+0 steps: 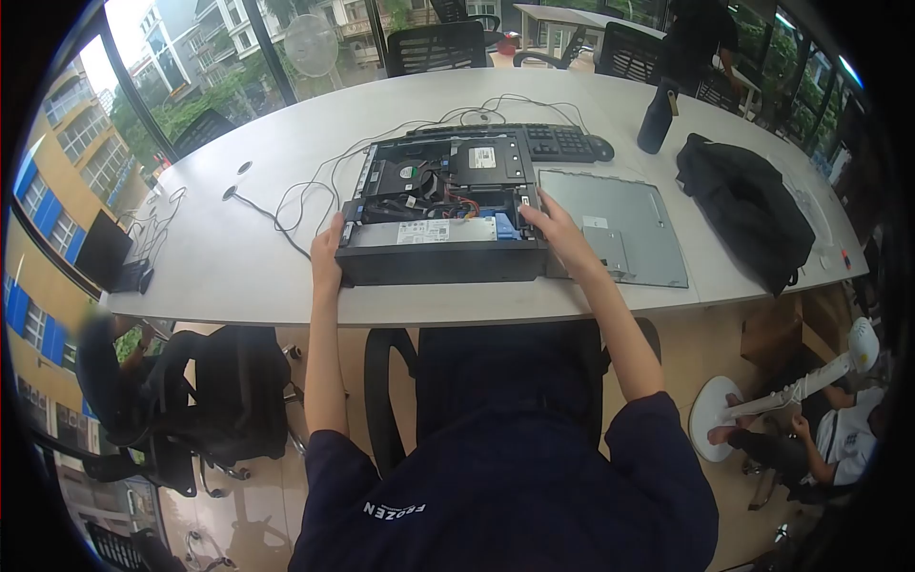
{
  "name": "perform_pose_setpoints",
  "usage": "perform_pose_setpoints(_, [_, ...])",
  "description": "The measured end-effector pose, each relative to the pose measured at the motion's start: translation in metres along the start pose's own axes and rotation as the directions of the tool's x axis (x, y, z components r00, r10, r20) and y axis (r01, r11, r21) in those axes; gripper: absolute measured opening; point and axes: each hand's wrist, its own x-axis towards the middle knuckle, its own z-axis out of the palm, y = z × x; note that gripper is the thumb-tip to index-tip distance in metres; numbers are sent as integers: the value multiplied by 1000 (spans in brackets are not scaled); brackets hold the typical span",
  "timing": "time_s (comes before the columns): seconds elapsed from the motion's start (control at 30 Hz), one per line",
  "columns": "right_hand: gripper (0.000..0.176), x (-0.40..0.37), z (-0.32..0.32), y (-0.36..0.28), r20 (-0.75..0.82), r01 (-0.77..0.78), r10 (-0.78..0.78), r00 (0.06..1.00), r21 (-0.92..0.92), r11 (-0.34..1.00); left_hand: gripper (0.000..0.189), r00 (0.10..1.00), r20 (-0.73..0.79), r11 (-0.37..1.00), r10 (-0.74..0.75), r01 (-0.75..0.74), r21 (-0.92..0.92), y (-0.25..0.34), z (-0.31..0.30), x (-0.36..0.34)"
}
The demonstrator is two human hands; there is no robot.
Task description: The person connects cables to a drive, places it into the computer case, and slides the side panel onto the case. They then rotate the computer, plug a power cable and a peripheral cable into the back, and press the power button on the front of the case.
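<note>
An opened desktop computer (pixel 438 266) lies flat on the table in front of me, its inside facing up. A silver power supply (pixel 419 232), a black fan (pixel 419 181) and a labelled drive bay (pixel 482 160) show within it. My left hand (pixel 327 255) grips the case's left side near the front corner, fingers partly hidden. At the opposite side, my right hand (pixel 564 234) holds the edge, its thumb on top beside a blue plastic part (pixel 506 227). A grey metal cover (pixel 639 214) rests just right of the case, close under my right forearm.
Behind the computer are a black keyboard (pixel 562 145), a mouse (pixel 599 148) and loose cables (pixel 329 176). A dark bottle (pixel 656 119) and a black bag (pixel 748 205) occupy the right side. A monitor (pixel 105 250) stands far left. Other people are at the right and back.
</note>
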Motion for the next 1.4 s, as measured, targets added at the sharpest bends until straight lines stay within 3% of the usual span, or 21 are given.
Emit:
perform_pose_setpoints(0.03, [69,-8,-4,4,8,73,-73,997,-68,995,62,1000,-1,1000,0,0,-15,-2,-2,1])
perform_pose_setpoints(0.1, [66,-40,-19,4,1,50,-50,999,-149,988,63,982,-130,960,140,-102,261,-7,-6,0])
perform_pose_setpoints(0.17, [61,-71,-49,-2,-109,121,-184,977,-427,896,62,978,-137,972,156,-127,200,-3,1,-7])
perform_pose_setpoints(0.23, [58,-82,-99,18,-267,41,-291,919,-669,742,62,966,-135,973,220,-208,99,-13,3,1])
perform_pose_setpoints(0.3, [58,-104,-139,27,-451,-243,-323,832,-820,518,64,972,-125,979,199,-192,71,-14,3,1])
perform_pose_setpoints(0.4, [59,-127,-198,52,-534,-340,-305,789,-792,507,67,988,-74,990,135,-130,60,-18,0,1])
perform_pose_setpoints(0.47, [60,-136,-214,60,-601,-379,-202,774,-694,612,69,997,-62,999,53,-53,13,-16,2,0])
perform_pose_setpoints(0.7, [65,-121,-185,56,-514,-289,-184,838,-704,649,71,996,-35,996,80,-81,-39,-18,1,1])
perform_pose_setpoints(0.77, [65,-118,-174,54,-557,-410,-236,796,-784,466,72,995,-14,995,98,-98,3,-15,0,-1])
perform_pose_setpoints(0.87, [65,-113,-173,50,-559,-395,-231,797,-770,502,74,993,44,989,113,-116,89,-9,-4,-2])
perform_pose_setpoints(1.0, [62,-111,-195,57,-539,-315,-229,810,-730,606,75,995,40,994,95,-97,53,-5,-1,-6])
perform_pose_setpoints(1.07, [61,-110,-207,55,-610,-282,18,792,-340,897,76,990,36,986,138,-141,93,-12,-2,-3])
perform_pose_setpoints(1.2, [60,-116,-219,39,-618,-224,-7,786,-296,929,71,993,70,991,91,-97,91,-21,-7,-1])
perform_pose_setpoints(1.27, [58,-115,-241,51,-632,-184,79,771,-102,978,64,962,107,953,250,-264,146,-35,-10,4])
perform_pose_setpoints(1.4, [54,-124,-242,36,-631,-184,177,755,55,981,51,952,138,950,273,-289,113,-11,-12,2])
